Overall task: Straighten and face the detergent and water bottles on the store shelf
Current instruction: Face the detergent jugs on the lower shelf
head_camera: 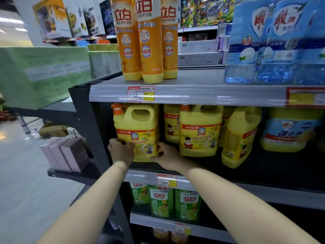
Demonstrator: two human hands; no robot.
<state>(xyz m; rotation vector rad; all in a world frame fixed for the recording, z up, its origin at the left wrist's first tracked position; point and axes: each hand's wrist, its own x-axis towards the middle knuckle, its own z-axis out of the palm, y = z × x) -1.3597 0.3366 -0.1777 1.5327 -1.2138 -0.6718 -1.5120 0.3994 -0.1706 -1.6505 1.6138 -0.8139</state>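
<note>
Both my hands close on a yellow detergent jug [136, 131] at the left end of the middle shelf [228, 180]. My left hand [121, 151] wraps its lower left corner, fingers curled over the label; my right hand [166, 155] presses the lower right edge, fingers bent round the side. The jug stands upright at the shelf's front, label facing out, its orange pump cap [117, 109] at the top left beside the moulded handle.

To its right, a second yellow jug [200, 131] also faces front, with another jug [171, 124] set further back between the two. A third jug [240, 138] stands turned, narrow side outward and leaning slightly. Next along is a yellow jug with a blue label [290, 131].

On the top shelf [202, 80], three tall orange detergent bottles [146, 39] stand close together, labels forward. Well to their right are clear water bottles [274, 43] in blue wrap, liquid visible through their bases.

Below my arms, green refill pouches [161, 199] stand in a row on the lower shelf [158, 220]. Whether the jugs are full I cannot tell; their walls are opaque.
</note>
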